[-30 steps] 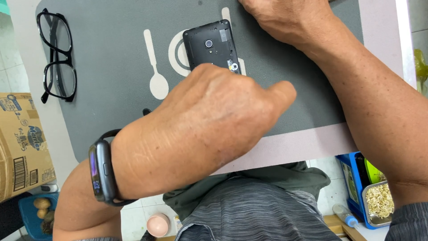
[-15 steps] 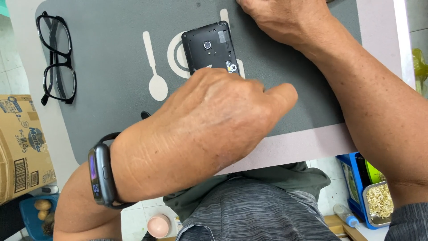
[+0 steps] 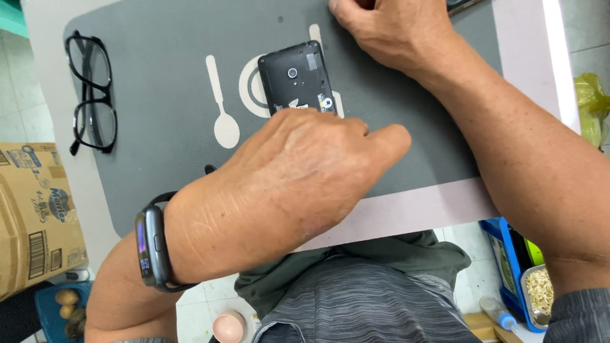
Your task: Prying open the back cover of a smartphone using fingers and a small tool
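Far over at nine o'clock, a pair of black glasses (image 3: 92,95) lies on the grey mat (image 3: 165,70), well apart from the work. A brown cardboard box (image 3: 35,216) sits below them, off the surface.

Next comes the left hand (image 3: 286,190), with a dark wristband (image 3: 151,244) on its wrist. It lies palm down over the near end of a black phone (image 3: 297,79). The phone lies face down in the middle of the mat, at twelve o'clock from this hand, with its back cover off so the inside parts show. The fingertips are hidden under the hand, so one cannot tell if they pinch anything; the thumb points to three o'clock.

Then, at one o'clock, the right hand (image 3: 394,32) rests on the mat's far edge, fingers curled down. What it holds, if anything, is hidden.

It looks like the step is working on the phone's open back near its lower end. The next move likely calls for small, careful finger work, with the phone kept flat.
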